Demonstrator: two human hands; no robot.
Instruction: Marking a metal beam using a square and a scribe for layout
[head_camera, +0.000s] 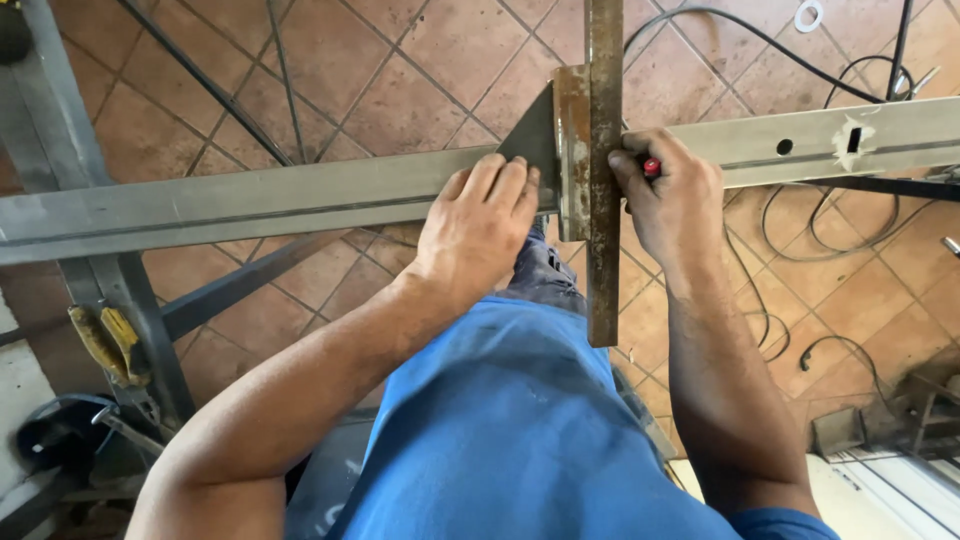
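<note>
Steel bar (300, 205): long, stiff, heavy-looking, lying crosswise over the tiled floor (400, 80).
Left hand (478, 225): I see fingers flat, pressing a triangular square (535, 135) onto it.
Right hand (675, 195): fingers closed around a red-tipped marker (651, 167) beside the rusty upright (603, 170).
Hold: flat faces, I'd judge.

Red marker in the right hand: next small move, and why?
Probably draw the red marker along the square's rusty blade across the steel bar. The left hand already pins the triangular square to the bar; the right hand has the tip at the blade's edge.
</note>
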